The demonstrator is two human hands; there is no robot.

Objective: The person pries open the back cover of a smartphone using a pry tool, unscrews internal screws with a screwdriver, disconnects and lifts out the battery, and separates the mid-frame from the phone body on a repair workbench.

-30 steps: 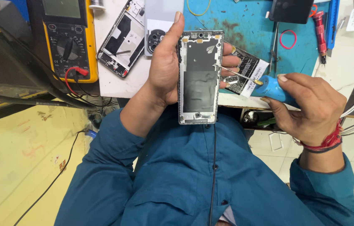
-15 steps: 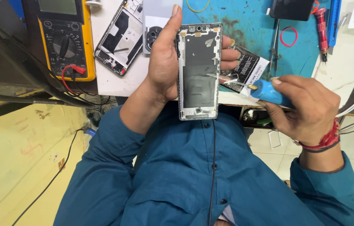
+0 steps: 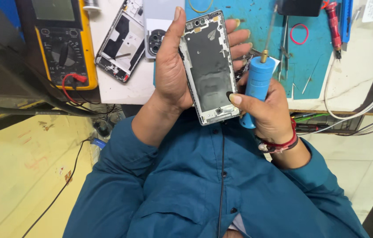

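The left hand point(image 3: 173, 75) holds an opened smartphone frame with its back cover off, silver-edged and dark inside point(image 3: 209, 68), upright above the front edge of the counter, with its fingers point(image 3: 238, 39) wrapped around the far side and the thumb lying along the near edge, clamped on the frame. The right hand point(image 3: 268, 108) grips a blue cylindrical screwdriver with a brass collar and thin metal shaft point(image 3: 257, 88), its fingers closed round the handle and the thumb pressed on the frame's lower right edge. The white counter point(image 3: 129, 88) carries a teal rubber work mat point(image 3: 314, 66), on which a red rubber band point(image 3: 299, 34), metal tweezers point(image 3: 285, 55) and a red-handled tool point(image 3: 333, 24) lie. To the left stand a yellow and black multimeter with a red lead point(image 3: 63, 44), a second stripped phone chassis point(image 3: 120, 42) and a grey phone back cover with a round camera ring point(image 3: 157, 26). White cables point(image 3: 354, 112) hang off the right edge. Below, a pale yellow floor point(image 3: 23, 176) with a black cable across it sits on the left and light tiles point(image 3: 363, 163) on the right.
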